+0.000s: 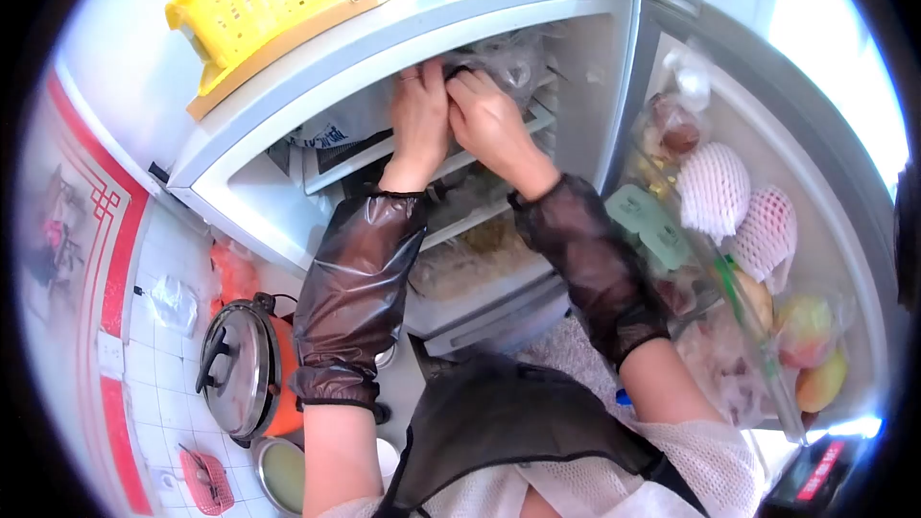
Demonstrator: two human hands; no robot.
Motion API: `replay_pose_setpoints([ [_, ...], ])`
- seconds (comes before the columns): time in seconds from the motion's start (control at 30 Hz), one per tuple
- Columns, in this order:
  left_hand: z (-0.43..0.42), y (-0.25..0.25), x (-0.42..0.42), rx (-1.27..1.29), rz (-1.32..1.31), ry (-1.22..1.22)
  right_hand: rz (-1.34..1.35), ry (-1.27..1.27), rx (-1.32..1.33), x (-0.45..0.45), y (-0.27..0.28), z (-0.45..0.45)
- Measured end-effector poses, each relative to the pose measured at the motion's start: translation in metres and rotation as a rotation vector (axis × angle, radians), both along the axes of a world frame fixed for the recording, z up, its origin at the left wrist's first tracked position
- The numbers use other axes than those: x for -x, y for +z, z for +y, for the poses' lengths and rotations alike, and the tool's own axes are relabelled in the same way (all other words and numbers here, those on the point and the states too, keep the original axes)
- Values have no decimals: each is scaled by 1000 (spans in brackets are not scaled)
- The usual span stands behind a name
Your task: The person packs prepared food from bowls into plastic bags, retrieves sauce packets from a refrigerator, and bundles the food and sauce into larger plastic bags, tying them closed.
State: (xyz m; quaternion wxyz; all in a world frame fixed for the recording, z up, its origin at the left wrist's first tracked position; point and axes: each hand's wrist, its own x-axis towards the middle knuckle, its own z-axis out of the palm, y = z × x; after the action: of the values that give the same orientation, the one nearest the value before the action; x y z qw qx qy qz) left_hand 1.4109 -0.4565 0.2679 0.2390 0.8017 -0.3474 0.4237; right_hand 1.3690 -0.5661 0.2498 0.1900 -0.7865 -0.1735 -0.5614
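Both my hands reach into the upper part of an opened fridge point(240, 168), close together. Right by my fingers is a crinkled clear plastic bag point(518, 59). My left hand point(420, 125) has its fingers bent against the bag's near edge. Beside it, my right hand point(494, 125) is closed in a pinch on the bag, by a small dark patch. The bag's contents cannot be made out. To the left of my hands lies a white bag with dark print point(331, 129) on the shelf. Dark translucent sleeve covers point(355, 288) wrap both forearms.
The fridge door point(854, 221) stands wide at right, its racks holding foam-netted fruit point(715, 190), a green egg carton point(649, 228) and bagged produce. A yellow basket point(264, 0) sits on top of the fridge. At lower left are an orange lidded pot point(283, 379) and a bowl point(281, 475).
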Motion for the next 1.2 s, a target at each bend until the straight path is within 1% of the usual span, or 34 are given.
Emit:
replay_pose_setpoints([
  [0.03, -2, -4, 1, -37, 13, -106, 69, -32, 2, -16, -11, -4],
  [0.07, -1, -12, -5, -158, -19, -103, 60, -248, 46, -39, -28, -16],
  [0.1, 3, -14, -15, -276, -59, -98, 43, -461, 95, -43, -26, -23],
  [0.13, 8, -14, -27, -271, -64, -98, 265, -428, -41, -41, -25, -37],
  [0.2, 14, -6, -41, -568, 176, 211, 309, -422, -60, -33, -15, -44],
  [0.23, 13, -4, -48, -567, 176, 212, 361, -417, -80, -30, -11, -44],
  [0.27, 13, 0, -48, -495, 166, 254, 268, -388, -39, -31, -10, -43],
  [0.3, 13, 5, -48, -422, 154, 297, 270, -387, -37, -32, -8, -43],
  [0.37, 6, 8, -47, -438, 157, 296, 231, -320, -35, -35, -3, -47],
  [0.4, -1, 6, -45, -389, 112, 244, 227, -321, -31, -37, -2, -48],
  [0.43, -6, 4, -44, -343, 70, 193, 296, -338, 6, -38, -3, -47],
  [0.47, -10, 5, -44, -444, 74, 175, 365, -354, 42, -39, -5, -46],
  [0.5, -14, 4, -47, -447, 77, 176, 368, -352, 40, -42, -4, -45],
  [0.57, -23, 0, -59, -332, 235, -17, 502, -373, 44, -51, 2, -44],
  [0.6, -25, -1, -66, -334, 242, -45, 507, -373, 42, -57, 3, -47],
  [0.63, -28, -3, -72, -337, 242, -49, 550, -374, -27, -62, 6, -52],
  [0.67, -31, 0, -74, -337, 301, -74, 589, -376, -95, -65, 11, -55],
  [0.7, -33, 3, -75, -335, 362, -98, 588, -379, -96, -65, 11, -57],
  [0.73, -33, 5, -75, -335, 363, -100, 539, -358, -122, -64, 11, -58],
  [0.8, -33, 10, -79, -440, 382, 28, 489, -334, -143, -65, 13, -64],
  [0.83, -33, 14, -80, -439, 382, 27, 480, -366, -161, -69, 16, -71],
  [0.9, -33, 15, -81, -423, 284, -8, 479, -401, -186, -64, 13, -75],
  [0.93, -35, 8, -100, -315, 246, -126, 481, -335, -246, -56, 20, -74],
  [0.97, -35, 0, -113, -315, 245, -127, 481, -268, -303, -51, 25, -73],
  [1.0, -34, -5, -120, -236, 286, -168, 412, -257, -260, -58, 21, -74],
  [1.03, -32, -7, -129, -157, 325, -211, 407, -259, -260, -64, 17, -76],
  [1.07, -30, -6, -137, -183, 373, -248, 524, -239, -192, -65, 19, -71],
  [1.1, -27, 7, -119, -182, 368, -252, 641, -219, -124, -71, 19, -67],
  [1.13, -18, 18, -101, 37, 820, -367, 634, -329, -117, -79, 16, -55],
  [1.17, -14, 20, -91, 142, 1049, -434, 635, -329, -119, -82, 14, -47],
  [1.2, -10, 20, -83, 268, 1268, -471, 666, -343, -197, -84, 15, -39],
])
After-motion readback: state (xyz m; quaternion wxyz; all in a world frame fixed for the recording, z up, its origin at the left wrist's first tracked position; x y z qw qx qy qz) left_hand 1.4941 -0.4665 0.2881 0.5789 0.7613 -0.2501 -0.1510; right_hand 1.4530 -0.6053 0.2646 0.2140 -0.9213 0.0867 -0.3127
